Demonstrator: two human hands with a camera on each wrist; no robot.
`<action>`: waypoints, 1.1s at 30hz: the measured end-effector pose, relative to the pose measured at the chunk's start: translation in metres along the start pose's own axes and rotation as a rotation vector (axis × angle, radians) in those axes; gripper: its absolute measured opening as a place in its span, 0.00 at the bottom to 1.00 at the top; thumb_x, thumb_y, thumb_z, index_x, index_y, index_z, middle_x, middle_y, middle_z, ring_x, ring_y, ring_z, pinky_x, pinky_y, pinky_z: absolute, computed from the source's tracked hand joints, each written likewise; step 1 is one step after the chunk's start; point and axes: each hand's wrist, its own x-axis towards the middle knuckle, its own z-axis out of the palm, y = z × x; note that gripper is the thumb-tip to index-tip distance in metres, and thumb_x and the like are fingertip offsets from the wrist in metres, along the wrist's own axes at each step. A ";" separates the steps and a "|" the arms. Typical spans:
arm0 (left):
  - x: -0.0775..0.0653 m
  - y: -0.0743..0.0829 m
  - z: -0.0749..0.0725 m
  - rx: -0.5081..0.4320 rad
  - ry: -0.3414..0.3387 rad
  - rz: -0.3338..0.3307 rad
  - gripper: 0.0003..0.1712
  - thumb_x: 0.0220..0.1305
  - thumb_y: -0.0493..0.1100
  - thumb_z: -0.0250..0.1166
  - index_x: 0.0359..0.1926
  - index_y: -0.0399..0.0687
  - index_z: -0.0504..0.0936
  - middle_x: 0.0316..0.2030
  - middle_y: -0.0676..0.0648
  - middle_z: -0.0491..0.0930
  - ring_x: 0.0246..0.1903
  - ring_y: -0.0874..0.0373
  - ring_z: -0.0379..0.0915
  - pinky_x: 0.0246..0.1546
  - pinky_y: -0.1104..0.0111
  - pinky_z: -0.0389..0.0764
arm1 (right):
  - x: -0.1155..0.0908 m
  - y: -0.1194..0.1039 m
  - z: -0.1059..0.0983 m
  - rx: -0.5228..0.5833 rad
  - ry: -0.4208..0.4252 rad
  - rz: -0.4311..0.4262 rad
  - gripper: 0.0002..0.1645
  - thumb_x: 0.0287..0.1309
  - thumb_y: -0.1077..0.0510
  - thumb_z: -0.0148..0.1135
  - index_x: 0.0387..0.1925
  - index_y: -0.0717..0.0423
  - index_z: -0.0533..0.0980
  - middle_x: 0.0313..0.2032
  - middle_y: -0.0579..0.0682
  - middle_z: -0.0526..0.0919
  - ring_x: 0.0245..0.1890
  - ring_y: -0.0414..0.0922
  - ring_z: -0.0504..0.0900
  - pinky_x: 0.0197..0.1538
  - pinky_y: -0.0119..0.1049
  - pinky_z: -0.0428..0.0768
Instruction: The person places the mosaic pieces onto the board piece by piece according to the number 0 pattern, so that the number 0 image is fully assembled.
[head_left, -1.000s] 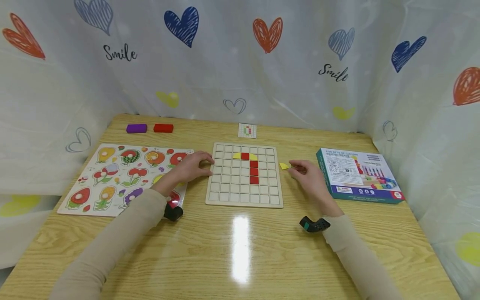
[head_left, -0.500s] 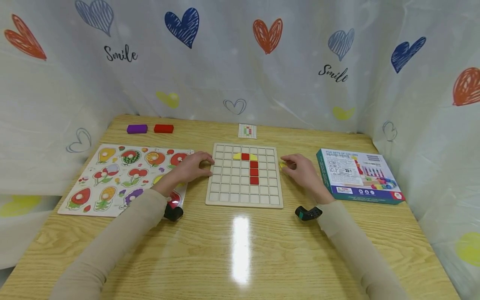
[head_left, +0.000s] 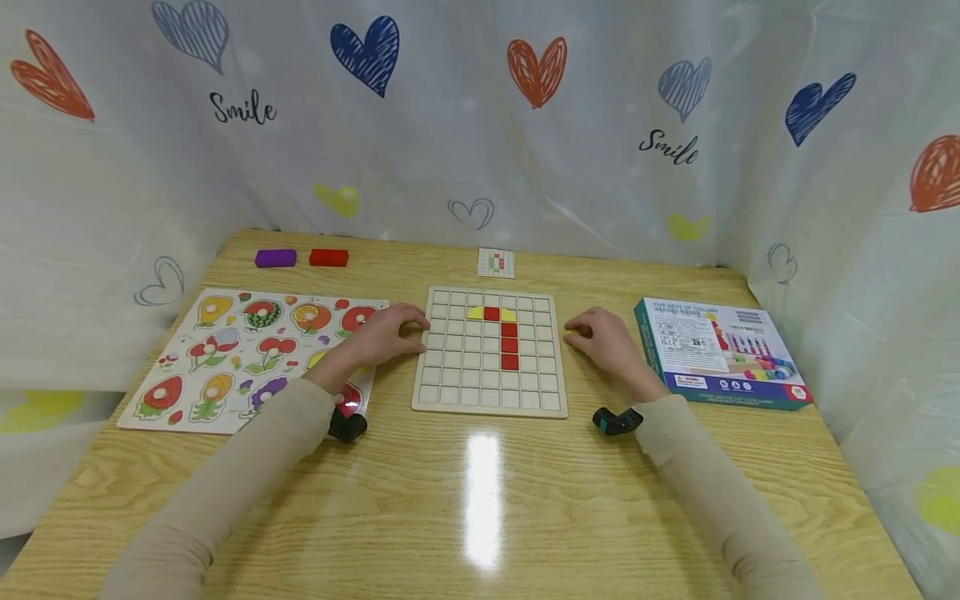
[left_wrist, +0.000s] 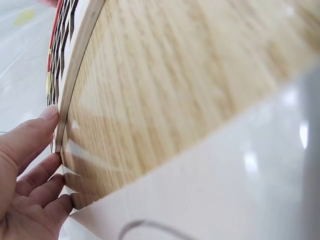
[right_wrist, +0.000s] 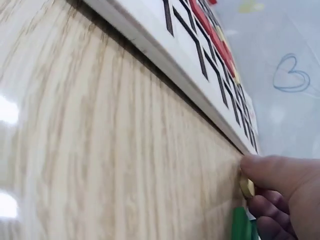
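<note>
Clearly, right hand (head_left: 606,342) pinches yellow piece (right_wrist: 247,187); left hand (head_left: 382,335), loosely spread, touches board (head_left: 491,360).

From the wooden grid board (head_left: 470,374), the counter (head_left: 570,517) lies free toward 6 o'clock; the left hand (head_left: 384,335) and fruit puzzle (head_left: 251,336) obstruct 9 o'clock, the right hand (head_left: 606,340) and printed toy box (head_left: 722,352) 3 o'clock.

- A grid board (head_left: 459,377) lies on the bench (head_left: 375,508), red squares (head_left: 510,345) and yellow pieces (head_left: 476,314) set in it.
- The left grip (head_left: 381,334) touches its left edge.
- The right grip (head_left: 603,339) pinches a yellow tile (head_left: 572,332) beside its right edge.
- A pattern card (head_left: 496,262) lies behind.
</note>
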 end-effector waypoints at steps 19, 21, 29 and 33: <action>0.000 -0.001 0.001 -0.007 0.004 -0.015 0.20 0.61 0.40 0.70 0.53 0.40 0.80 0.62 0.39 0.71 0.64 0.43 0.62 0.67 0.50 0.62 | -0.011 0.000 -0.006 0.016 -0.062 -0.040 0.17 0.60 0.60 0.66 0.50 0.63 0.81 0.41 0.56 0.78 0.39 0.50 0.74 0.43 0.44 0.73; -0.001 -0.001 0.001 -0.009 0.004 -0.011 0.20 0.61 0.40 0.70 0.53 0.40 0.80 0.62 0.39 0.71 0.64 0.43 0.62 0.67 0.50 0.62 | -0.013 0.000 -0.005 0.015 -0.051 -0.042 0.17 0.60 0.60 0.66 0.49 0.63 0.81 0.41 0.57 0.77 0.39 0.50 0.74 0.43 0.44 0.73; -0.001 -0.001 0.001 -0.014 0.003 -0.011 0.20 0.61 0.40 0.70 0.53 0.40 0.80 0.62 0.39 0.71 0.65 0.43 0.62 0.67 0.50 0.61 | -0.020 -0.003 -0.001 0.020 -0.005 -0.040 0.16 0.59 0.58 0.67 0.47 0.63 0.81 0.40 0.56 0.77 0.37 0.49 0.75 0.41 0.42 0.74; 0.000 -0.002 0.001 -0.003 0.002 -0.015 0.20 0.61 0.41 0.70 0.53 0.40 0.80 0.62 0.39 0.70 0.65 0.43 0.62 0.67 0.50 0.61 | -0.026 -0.012 0.001 0.052 0.005 -0.050 0.16 0.59 0.59 0.67 0.47 0.63 0.81 0.41 0.56 0.77 0.37 0.48 0.76 0.41 0.41 0.76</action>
